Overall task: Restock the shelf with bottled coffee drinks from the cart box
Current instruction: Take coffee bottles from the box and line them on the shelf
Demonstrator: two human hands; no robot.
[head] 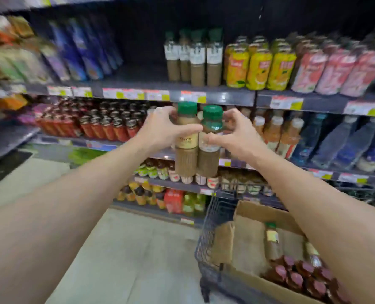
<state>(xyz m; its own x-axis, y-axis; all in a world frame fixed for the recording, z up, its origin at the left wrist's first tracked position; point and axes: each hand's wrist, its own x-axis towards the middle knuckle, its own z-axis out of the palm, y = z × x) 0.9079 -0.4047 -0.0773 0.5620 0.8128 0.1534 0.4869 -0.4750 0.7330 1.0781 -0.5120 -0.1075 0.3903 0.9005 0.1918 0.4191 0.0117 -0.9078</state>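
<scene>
Head view: two green-capped coffee bottles held up side by side, touching, in front of the shelving and below the shelf (215, 96) where the same drink stands. Left hand (160, 130) curled round the neck and shoulder of the left bottle (186, 139), thumb laid across the front just under the cap; right hand (237, 133) pinching the right bottle (210, 141) the same way, high on the shoulder. Both bottles full of brown liquid, so probably fairly heavy for their slim build; plastic by the look, stiff enough to take a firm squeeze, unlikely to shatter but liable to topple once set down, being tall and narrow. Smooth label band possibly slick; ribbed lower body (185, 163) likely the surer place to grip, or the shoulder under the cap as now. Count on the shelf above: four matching bottles (194, 58) visible at the front, any behind hidden, with a dark gap to their left. Count in hand: two. Count in the cardboard box (248, 210) in the cart (206, 244): two like bottles lying flat (273, 240), the farther one partly hidden by the right forearm, plus a cluster of dark-red-capped bottles (298, 275), too blurred to number.
</scene>
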